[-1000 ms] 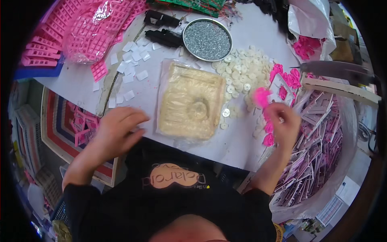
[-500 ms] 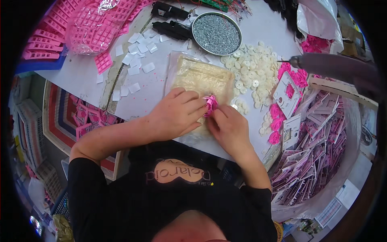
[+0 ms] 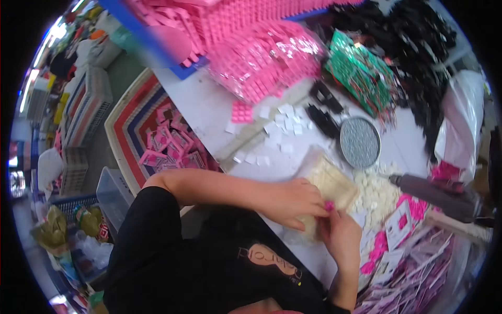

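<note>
Over a cream pad wrapped in clear plastic, both hands meet at a small pink plastic part. My left hand reaches across from the left and pinches the part's left side with its fingertips. From the right, my right hand closes its thumb and fingers on the other side. Fingers cover most of the part, so its exact kind cannot be made out. Several white round discs lie in a heap right of the pad.
A round tin of small metal screws stands beyond the pad. A grey power screwdriver hangs at the right, above pink parts. White square pieces and a bag of pink keypads lie farther back. A striped basket holds pink parts.
The view has swung left, so the table's contents appear farther right and lower, and the striped basket shows more. Both hands stay together on the pink part over the pad.
</note>
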The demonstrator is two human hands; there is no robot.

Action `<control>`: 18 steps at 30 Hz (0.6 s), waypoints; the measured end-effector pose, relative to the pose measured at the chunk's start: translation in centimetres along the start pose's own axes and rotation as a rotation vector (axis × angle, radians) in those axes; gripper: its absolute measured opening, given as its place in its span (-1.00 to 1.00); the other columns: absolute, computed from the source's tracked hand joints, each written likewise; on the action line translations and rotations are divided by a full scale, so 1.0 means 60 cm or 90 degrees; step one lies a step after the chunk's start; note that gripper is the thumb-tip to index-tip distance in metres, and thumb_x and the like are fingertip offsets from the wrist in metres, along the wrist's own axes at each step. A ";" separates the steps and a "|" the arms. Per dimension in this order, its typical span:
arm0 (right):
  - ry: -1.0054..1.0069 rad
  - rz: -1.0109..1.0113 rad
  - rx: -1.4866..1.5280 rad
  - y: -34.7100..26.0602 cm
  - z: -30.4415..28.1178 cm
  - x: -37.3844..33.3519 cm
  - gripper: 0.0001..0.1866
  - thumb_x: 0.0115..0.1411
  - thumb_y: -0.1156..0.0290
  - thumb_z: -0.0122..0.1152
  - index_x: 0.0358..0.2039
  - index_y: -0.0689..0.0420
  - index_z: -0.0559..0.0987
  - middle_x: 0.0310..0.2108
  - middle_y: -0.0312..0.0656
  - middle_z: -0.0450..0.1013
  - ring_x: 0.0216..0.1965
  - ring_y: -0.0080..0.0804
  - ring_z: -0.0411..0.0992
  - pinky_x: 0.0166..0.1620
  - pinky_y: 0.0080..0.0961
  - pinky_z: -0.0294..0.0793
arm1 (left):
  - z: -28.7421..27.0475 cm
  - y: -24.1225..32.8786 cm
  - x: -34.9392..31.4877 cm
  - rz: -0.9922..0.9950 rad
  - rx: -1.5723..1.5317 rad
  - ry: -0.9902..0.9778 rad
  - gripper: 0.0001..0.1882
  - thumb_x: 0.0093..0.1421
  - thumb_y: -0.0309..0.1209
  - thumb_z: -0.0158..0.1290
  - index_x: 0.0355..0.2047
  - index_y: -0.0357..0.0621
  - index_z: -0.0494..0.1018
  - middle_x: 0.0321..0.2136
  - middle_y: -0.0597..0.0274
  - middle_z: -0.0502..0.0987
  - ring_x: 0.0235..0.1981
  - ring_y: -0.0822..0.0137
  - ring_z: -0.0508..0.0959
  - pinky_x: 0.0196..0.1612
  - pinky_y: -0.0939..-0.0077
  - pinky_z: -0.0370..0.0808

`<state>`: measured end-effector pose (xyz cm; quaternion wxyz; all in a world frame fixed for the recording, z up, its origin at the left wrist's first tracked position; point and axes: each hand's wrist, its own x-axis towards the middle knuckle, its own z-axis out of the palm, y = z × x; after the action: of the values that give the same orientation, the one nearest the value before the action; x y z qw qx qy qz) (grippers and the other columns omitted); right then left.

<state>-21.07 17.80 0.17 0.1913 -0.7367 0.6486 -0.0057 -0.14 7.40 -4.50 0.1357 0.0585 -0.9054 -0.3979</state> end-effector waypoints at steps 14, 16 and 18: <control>0.074 -0.010 0.117 0.013 0.019 -0.012 -0.82 0.06 0.34 0.40 -0.43 0.10 0.56 -0.53 -0.19 0.49 -0.49 -0.18 0.50 -0.40 -0.27 0.46 | -0.893 -0.056 -0.179 -0.505 1.261 0.793 -0.68 0.11 -0.14 0.20 -0.31 -0.15 0.57 -0.33 0.04 0.56 -0.18 0.04 0.54 -0.07 -0.04 0.40; 0.098 -0.009 0.117 0.015 0.010 -0.016 -0.82 0.09 0.30 0.37 -0.42 0.10 0.57 -0.52 -0.17 0.49 -0.47 -0.14 0.51 -0.39 -0.23 0.47 | -0.908 -0.081 -0.179 -0.591 1.195 0.713 -0.69 0.12 -0.18 0.21 -0.29 -0.17 0.56 -0.30 0.03 0.56 -0.18 0.04 0.55 -0.06 -0.02 0.41; 0.078 0.004 0.099 0.016 0.009 -0.010 -0.80 0.13 0.26 0.34 -0.39 0.09 0.57 -0.50 -0.15 0.50 -0.44 -0.09 0.51 -0.39 -0.18 0.47 | -0.899 -0.065 -0.223 -0.578 1.195 0.665 -0.70 0.12 -0.21 0.22 -0.27 -0.18 0.56 -0.28 0.03 0.56 -0.17 0.03 0.55 -0.05 -0.01 0.43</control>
<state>-21.95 18.47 -0.45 0.2078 -0.7156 0.6592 -0.1008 28.39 -30.39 24.84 0.2403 0.6115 -0.5739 0.4888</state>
